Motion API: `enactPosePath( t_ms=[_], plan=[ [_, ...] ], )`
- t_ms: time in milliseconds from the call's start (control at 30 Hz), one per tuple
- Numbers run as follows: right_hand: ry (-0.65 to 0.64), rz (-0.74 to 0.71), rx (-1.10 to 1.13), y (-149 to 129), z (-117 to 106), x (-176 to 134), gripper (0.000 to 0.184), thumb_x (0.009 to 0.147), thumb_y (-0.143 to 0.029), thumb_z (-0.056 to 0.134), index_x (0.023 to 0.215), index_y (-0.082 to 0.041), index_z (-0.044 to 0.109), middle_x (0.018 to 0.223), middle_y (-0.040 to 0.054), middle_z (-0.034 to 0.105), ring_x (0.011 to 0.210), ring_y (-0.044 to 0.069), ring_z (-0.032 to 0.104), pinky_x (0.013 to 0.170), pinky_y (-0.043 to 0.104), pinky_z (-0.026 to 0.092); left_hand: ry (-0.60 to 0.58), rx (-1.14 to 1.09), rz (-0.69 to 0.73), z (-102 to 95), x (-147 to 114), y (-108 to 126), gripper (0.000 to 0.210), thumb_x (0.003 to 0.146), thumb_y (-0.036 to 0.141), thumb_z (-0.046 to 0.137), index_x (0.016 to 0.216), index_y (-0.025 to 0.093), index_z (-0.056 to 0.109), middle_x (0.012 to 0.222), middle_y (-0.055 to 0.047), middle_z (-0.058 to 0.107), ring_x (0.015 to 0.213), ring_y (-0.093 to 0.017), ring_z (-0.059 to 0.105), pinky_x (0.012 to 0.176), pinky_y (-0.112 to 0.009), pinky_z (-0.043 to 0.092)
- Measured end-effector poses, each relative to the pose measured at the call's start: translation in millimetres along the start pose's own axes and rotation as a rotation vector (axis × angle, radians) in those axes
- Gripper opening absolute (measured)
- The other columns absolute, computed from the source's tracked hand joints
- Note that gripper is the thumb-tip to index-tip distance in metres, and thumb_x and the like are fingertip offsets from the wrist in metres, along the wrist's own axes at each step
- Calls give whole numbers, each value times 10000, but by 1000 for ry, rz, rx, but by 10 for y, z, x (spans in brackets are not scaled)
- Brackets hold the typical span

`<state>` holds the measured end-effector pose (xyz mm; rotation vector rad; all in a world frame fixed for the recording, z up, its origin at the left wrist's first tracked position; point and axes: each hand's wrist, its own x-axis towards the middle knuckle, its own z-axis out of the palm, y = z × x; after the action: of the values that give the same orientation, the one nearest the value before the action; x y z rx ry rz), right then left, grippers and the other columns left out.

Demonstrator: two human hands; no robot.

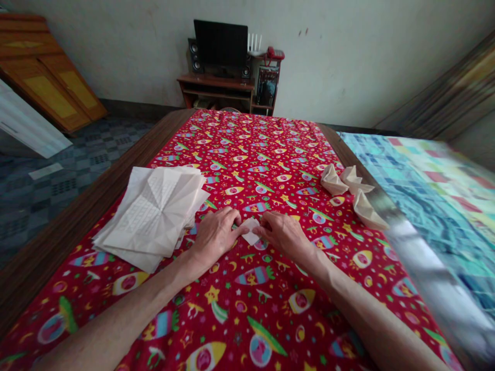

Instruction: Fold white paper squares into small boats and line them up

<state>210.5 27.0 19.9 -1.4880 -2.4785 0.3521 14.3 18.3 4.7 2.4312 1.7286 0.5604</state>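
Note:
A small folded square of white paper (251,231) lies flat on the red patterned cloth, one corner pointing toward me. My left hand (219,228) grips its left corner with curled fingers and thumb. On the opposite corner, my right hand (284,232) does the same, thumb pressed on the paper. To the left of my left hand rests a stack of creased paper sheets (158,211), the top one marked with fold lines and faint print. Beyond my right hand, near the table's right edge, sit three folded paper boats (367,210).
The red cloth (240,283) covers a brown wooden table (154,141). A bed with a patchwork cover (417,170) adjoins on the right. Past the far end stands a desk (216,85) with a monitor (221,44) and red telephone (275,53). A wooden cabinet (50,72) is at left.

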Motion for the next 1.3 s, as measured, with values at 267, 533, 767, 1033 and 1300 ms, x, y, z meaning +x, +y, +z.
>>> enactPosePath(
  t_ms=[267,533,767,1033,1300],
  plan=[
    [-3,23,70,70,22,-26,144,860,-310,602,787,-189,573,734,-8,605,613,100,493,528,224,225,-27,-7,-33,-67,-42,-75,189,791,355,689,789,211,566,789,18,611,696,-158,571,618,-278,339],
    [54,-16,115,76,43,-59,138,862,-316,596,810,-190,570,752,-12,609,608,94,492,554,216,260,-38,-217,70,-34,-3,-184,115,892,289,537,846,196,586,793,-3,589,722,-141,572,668,-250,405],
    [61,-9,234,63,39,-94,125,848,-300,603,806,-193,555,734,-19,611,619,95,513,567,208,301,-45,-208,83,-47,121,-25,159,895,301,536,839,185,628,852,-32,614,810,-162,590,728,-263,440],
    [8,5,437,133,8,-74,261,804,-403,651,933,-196,561,694,-37,607,574,93,507,527,198,341,-108,-349,60,-67,139,33,87,805,240,645,746,180,625,763,1,617,701,-135,586,634,-229,435],
    [174,-124,564,20,-67,-106,179,886,-329,575,866,-203,701,818,21,655,718,120,593,649,215,435,44,-468,137,-106,80,140,29,822,215,647,830,189,656,816,-7,649,753,-135,609,697,-228,459]
  ],
)
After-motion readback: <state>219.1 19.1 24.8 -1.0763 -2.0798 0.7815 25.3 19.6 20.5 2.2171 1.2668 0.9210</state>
